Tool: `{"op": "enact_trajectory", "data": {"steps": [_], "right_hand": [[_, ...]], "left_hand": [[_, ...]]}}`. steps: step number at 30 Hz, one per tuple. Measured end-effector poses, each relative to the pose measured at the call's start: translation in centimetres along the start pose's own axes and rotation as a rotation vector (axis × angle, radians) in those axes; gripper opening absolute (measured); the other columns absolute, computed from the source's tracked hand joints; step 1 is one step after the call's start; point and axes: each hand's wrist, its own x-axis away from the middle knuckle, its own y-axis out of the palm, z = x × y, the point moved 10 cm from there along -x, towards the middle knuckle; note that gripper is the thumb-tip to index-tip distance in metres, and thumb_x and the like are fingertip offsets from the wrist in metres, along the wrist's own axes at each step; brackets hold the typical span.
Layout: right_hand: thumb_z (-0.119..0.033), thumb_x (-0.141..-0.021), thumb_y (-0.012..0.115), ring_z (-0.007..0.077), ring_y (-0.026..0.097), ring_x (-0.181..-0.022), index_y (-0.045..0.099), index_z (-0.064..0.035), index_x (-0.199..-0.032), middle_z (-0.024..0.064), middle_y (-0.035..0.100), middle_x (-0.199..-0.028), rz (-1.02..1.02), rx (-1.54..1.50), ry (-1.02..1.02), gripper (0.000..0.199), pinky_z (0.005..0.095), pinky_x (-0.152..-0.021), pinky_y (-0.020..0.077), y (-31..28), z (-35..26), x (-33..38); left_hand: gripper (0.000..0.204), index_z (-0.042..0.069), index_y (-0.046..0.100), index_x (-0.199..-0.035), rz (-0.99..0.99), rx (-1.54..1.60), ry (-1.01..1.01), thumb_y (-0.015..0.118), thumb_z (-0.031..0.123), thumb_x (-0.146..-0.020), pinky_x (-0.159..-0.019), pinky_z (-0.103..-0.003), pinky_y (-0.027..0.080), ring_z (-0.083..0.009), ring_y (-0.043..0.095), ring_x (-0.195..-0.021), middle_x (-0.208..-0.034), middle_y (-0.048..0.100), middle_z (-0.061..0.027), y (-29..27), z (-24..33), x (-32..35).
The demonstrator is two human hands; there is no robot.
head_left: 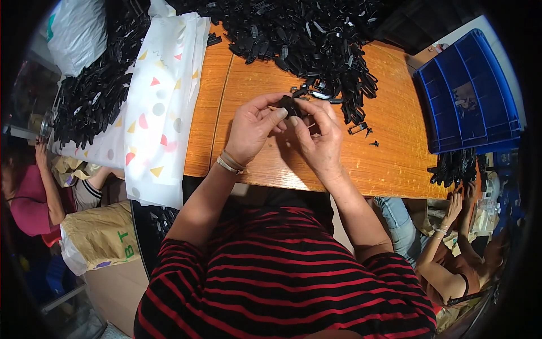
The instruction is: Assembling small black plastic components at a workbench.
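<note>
Above the wooden table [389, 158], my left hand [252, 129] and my right hand [319, 135] meet on one small black plastic part [289, 105], both pinching it between fingertips and thumbs. My left wrist wears thin bracelets [229, 163]. A big heap of similar black plastic parts [307, 39] lies just beyond my hands. A few loose pieces [361, 129] rest to the right of my right hand.
A white patterned sheet [164, 96] drapes over the table's left side, with more black parts [90, 96] piled on it. A blue plastic crate [468, 93] sits at the right. Other people sit low at the left [34, 198] and lower right [451, 248].
</note>
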Motion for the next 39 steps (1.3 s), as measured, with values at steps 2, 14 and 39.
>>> {"op": "enact_trajectory", "data": {"steps": [2,14,39], "right_hand": [[0.004,-0.082,0.069,0.0074,0.055,-0.072,0.065,-0.0015,-0.113,0.0057,0.059,-0.097,-0.005,0.015,-0.015,0.032,0.0201,-0.06,0.0466,0.0,0.3,0.0],[0.005,-0.073,0.072,0.0249,0.061,-0.076,0.063,-0.0001,-0.109,0.0137,0.06,-0.094,0.058,0.191,-0.173,0.037,0.0311,-0.061,0.0504,0.9,-1.5,1.4],[-0.009,-0.076,0.071,0.0361,0.065,-0.08,0.066,-0.0029,-0.101,0.0156,0.062,-0.095,-0.373,0.623,-0.06,0.026,0.0426,-0.068,0.053,2.9,4.2,-3.8]], "left_hand": [[0.034,0.001,0.056,-0.127,-0.028,-0.013,-0.002,0.061,0.009,-0.094,-0.065,-0.017,0.049,-0.0039,0.06,-0.072,-0.082,0.065,0.0002,0.1,-0.1,0.0],[0.027,0.002,0.061,-0.121,0.052,-0.433,0.321,0.059,0.007,-0.094,-0.063,-0.016,0.043,-0.0017,0.052,-0.073,-0.096,0.057,-0.0005,1.6,2.5,2.0],[0.014,0.007,0.063,-0.097,0.109,-1.037,0.229,0.06,0.02,-0.092,-0.066,-0.032,0.049,-0.0201,0.062,-0.073,-0.082,0.064,-0.0073,-1.9,2.6,-9.8]]}}
